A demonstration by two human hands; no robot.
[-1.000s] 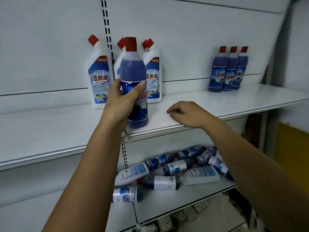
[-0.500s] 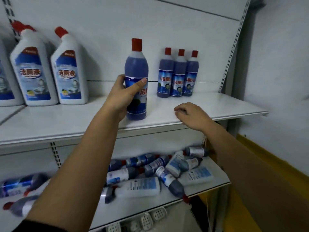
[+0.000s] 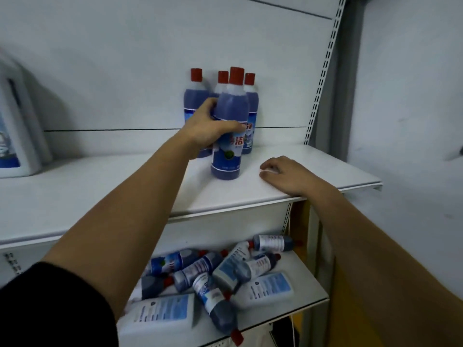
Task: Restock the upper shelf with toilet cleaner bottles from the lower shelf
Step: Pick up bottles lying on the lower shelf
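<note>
Since that full blue plastic cleaner bottle with the red cap (image 3: 229,128) looks heavy and slick, keep your left hand (image 3: 206,127) wrapped mid-body; your right hand (image 3: 283,175) rests loosely curled and empty on the white upper shelf (image 3: 325,171) at 3 o'clock.

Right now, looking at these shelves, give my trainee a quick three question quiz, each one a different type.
1. True or false: the left hand is wrapped around an upright blue bottle standing on the upper shelf.
2. How many red-capped bottles stand in the back row behind the held one?
3. Multiple choice: the right hand is A) lifting a bottle, B) lying empty on the upper shelf near its front edge, C) reaching into the lower shelf.

Key: 1 true. 2 three. 3 B.
</note>
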